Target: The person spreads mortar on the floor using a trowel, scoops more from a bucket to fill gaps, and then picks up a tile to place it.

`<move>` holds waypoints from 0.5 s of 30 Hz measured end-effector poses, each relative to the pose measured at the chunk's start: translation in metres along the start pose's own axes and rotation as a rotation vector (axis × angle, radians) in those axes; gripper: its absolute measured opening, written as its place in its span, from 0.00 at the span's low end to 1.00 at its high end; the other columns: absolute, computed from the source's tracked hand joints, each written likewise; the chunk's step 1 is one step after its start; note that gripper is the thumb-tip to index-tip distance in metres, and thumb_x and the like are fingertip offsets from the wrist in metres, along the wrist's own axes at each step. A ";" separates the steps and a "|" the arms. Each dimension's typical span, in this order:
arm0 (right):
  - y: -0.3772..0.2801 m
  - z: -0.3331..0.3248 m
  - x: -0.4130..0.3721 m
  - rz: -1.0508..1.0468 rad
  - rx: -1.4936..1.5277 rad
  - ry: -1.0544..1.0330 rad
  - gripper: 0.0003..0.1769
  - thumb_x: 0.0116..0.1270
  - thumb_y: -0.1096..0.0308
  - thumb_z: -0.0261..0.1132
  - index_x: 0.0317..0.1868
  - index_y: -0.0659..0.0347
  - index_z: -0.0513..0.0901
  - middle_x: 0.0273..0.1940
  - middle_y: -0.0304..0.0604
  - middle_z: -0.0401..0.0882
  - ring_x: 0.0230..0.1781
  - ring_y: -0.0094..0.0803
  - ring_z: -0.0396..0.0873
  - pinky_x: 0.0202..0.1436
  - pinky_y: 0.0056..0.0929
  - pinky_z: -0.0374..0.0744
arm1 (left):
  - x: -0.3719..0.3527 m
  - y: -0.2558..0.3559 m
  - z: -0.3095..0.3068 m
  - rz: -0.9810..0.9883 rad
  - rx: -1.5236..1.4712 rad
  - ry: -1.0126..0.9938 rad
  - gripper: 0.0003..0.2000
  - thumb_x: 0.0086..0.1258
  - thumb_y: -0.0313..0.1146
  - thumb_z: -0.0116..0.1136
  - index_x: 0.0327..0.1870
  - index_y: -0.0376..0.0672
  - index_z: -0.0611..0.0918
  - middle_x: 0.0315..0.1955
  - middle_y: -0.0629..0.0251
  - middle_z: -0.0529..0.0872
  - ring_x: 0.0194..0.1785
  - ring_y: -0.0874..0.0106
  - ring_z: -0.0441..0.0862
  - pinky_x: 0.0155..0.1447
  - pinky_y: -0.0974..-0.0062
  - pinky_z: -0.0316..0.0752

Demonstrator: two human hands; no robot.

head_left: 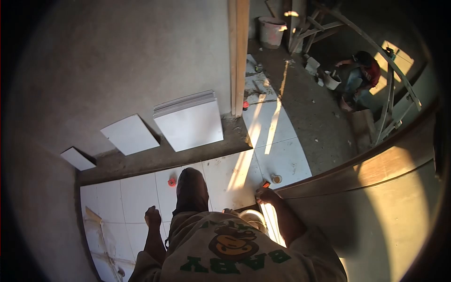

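Note:
Over the white floor tiles [138,199] hangs my left hand [152,215], its fingers curled in; whether it holds anything is too small to tell. My right hand [264,195] is closed on a small orange and black tool [266,184], near the edge of the tiled strip. Just beyond it a small round cup [276,179] stands on a tile. A red round object [172,182] lies on the tiles left of my knee. Partly hidden by my shirt, a bucket [253,218] is below my right hand.
A stack of white tiles [190,124] leans on the wall, with single tiles [130,135] to its left. A wooden door frame [238,61] rises beyond. At the upper right a person [366,73] crouches near a white bucket [332,81], wooden poles and a large bucket [271,34].

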State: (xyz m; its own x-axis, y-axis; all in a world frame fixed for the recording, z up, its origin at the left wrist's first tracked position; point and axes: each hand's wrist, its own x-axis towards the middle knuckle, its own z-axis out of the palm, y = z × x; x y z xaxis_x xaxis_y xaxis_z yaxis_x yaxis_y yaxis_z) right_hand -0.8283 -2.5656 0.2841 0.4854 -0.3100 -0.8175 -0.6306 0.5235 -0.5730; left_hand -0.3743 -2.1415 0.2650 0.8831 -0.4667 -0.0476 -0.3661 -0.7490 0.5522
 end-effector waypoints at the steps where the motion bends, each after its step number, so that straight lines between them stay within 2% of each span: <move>1: -0.026 0.018 -0.037 -0.136 -0.297 0.132 0.16 0.64 0.63 0.62 0.50 0.60 0.78 0.30 0.45 0.83 0.25 0.29 0.81 0.26 0.29 0.79 | 0.009 0.004 0.000 -0.192 -0.064 -0.008 0.18 0.60 0.33 0.52 0.49 0.32 0.82 0.49 0.45 0.83 0.55 0.54 0.80 0.58 0.63 0.75; 2: -0.008 0.010 -0.006 -0.106 -0.276 0.139 0.18 0.61 0.60 0.65 0.49 0.61 0.79 0.30 0.44 0.83 0.26 0.28 0.82 0.27 0.28 0.79 | 0.013 0.038 -0.014 -0.291 -0.001 -0.048 0.20 0.60 0.33 0.52 0.51 0.32 0.81 0.50 0.44 0.82 0.56 0.52 0.79 0.59 0.63 0.75; 3: -0.003 0.009 0.003 -0.158 -0.253 0.154 0.16 0.60 0.60 0.66 0.45 0.61 0.80 0.30 0.43 0.83 0.26 0.29 0.82 0.28 0.29 0.80 | 0.034 0.008 -0.010 0.135 0.502 -0.160 0.14 0.59 0.31 0.55 0.44 0.36 0.83 0.43 0.49 0.85 0.51 0.52 0.81 0.54 0.60 0.77; 4: -0.004 0.010 -0.001 -0.211 -0.230 0.170 0.15 0.60 0.60 0.66 0.42 0.61 0.81 0.30 0.43 0.83 0.25 0.30 0.82 0.28 0.29 0.80 | 0.036 0.049 -0.029 0.417 0.757 -0.268 0.06 0.56 0.31 0.60 0.33 0.41 0.82 0.34 0.54 0.85 0.43 0.56 0.82 0.46 0.57 0.78; 5: -0.004 0.010 -0.006 -0.260 -0.211 0.189 0.14 0.60 0.59 0.66 0.39 0.61 0.81 0.30 0.42 0.83 0.25 0.31 0.82 0.29 0.30 0.80 | 0.057 0.047 -0.023 0.452 0.753 -0.265 0.06 0.56 0.31 0.60 0.33 0.41 0.82 0.34 0.54 0.85 0.43 0.56 0.82 0.46 0.57 0.78; 7: -0.006 0.004 -0.014 -0.396 -0.415 0.194 0.14 0.59 0.57 0.66 0.36 0.60 0.82 0.29 0.43 0.82 0.27 0.33 0.82 0.30 0.31 0.81 | 0.096 0.008 0.000 0.107 0.114 -0.309 0.06 0.52 0.30 0.64 0.28 0.43 0.78 0.29 0.58 0.83 0.37 0.58 0.82 0.38 0.59 0.78; 8: -0.008 0.005 -0.005 -0.199 -0.295 0.156 0.15 0.60 0.56 0.65 0.37 0.60 0.82 0.28 0.43 0.81 0.29 0.34 0.82 0.31 0.32 0.81 | 0.105 0.012 0.004 0.124 0.079 -0.289 0.05 0.55 0.31 0.62 0.27 0.43 0.78 0.26 0.57 0.83 0.32 0.59 0.82 0.34 0.60 0.78; 9: 0.050 -0.021 0.074 -0.213 0.099 -0.133 0.15 0.60 0.55 0.65 0.37 0.59 0.82 0.26 0.42 0.80 0.27 0.33 0.81 0.29 0.32 0.80 | 0.122 0.018 0.006 0.144 0.041 -0.271 0.05 0.58 0.32 0.60 0.26 0.42 0.79 0.23 0.56 0.83 0.27 0.59 0.82 0.31 0.60 0.77; 11: 0.014 -0.005 0.055 -0.932 -0.525 0.183 0.16 0.62 0.54 0.64 0.35 0.60 0.82 0.25 0.42 0.81 0.22 0.32 0.80 0.25 0.33 0.79 | 0.125 0.089 -0.010 -0.249 -0.062 -0.360 0.12 0.64 0.35 0.51 0.21 0.39 0.78 0.17 0.54 0.81 0.16 0.62 0.79 0.24 0.62 0.74; 12: -0.019 0.007 0.049 -0.550 -0.310 0.216 0.16 0.64 0.54 0.63 0.33 0.60 0.82 0.22 0.41 0.80 0.20 0.32 0.79 0.23 0.33 0.78 | 0.141 0.084 0.002 -0.298 -0.028 -0.370 0.18 0.65 0.37 0.44 0.19 0.37 0.78 0.13 0.54 0.81 0.10 0.65 0.75 0.21 0.62 0.73; 13: -0.056 0.016 0.052 -0.179 -0.083 0.235 0.17 0.66 0.53 0.61 0.32 0.59 0.82 0.20 0.40 0.78 0.18 0.31 0.78 0.21 0.32 0.77 | 0.164 0.071 0.010 -0.308 0.087 -0.502 0.14 0.67 0.39 0.50 0.37 0.36 0.80 0.26 0.59 0.83 0.30 0.61 0.87 0.17 0.65 0.71; 14: -0.085 0.016 0.066 -0.148 -0.162 0.210 0.17 0.67 0.53 0.60 0.29 0.59 0.81 0.18 0.38 0.76 0.17 0.30 0.77 0.20 0.31 0.76 | 0.174 0.079 0.013 -0.378 0.046 -0.510 0.15 0.67 0.41 0.51 0.36 0.35 0.80 0.23 0.59 0.82 0.29 0.59 0.87 0.20 0.64 0.75; 15: -0.113 0.016 0.083 -0.120 -0.241 0.186 0.19 0.69 0.54 0.58 0.27 0.59 0.80 0.16 0.36 0.74 0.16 0.29 0.76 0.19 0.31 0.74 | 0.193 0.041 0.021 -0.344 0.028 -0.511 0.15 0.67 0.41 0.51 0.36 0.35 0.80 0.23 0.59 0.82 0.29 0.59 0.87 0.20 0.64 0.75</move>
State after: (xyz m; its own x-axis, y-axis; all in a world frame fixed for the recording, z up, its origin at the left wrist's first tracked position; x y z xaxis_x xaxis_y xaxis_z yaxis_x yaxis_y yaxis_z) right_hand -0.7070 -2.6376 0.2819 0.4597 -0.5097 -0.7272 -0.7114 0.2788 -0.6451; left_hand -0.2251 -2.2723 0.2607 0.7022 -0.3571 -0.6159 -0.0989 -0.9056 0.4124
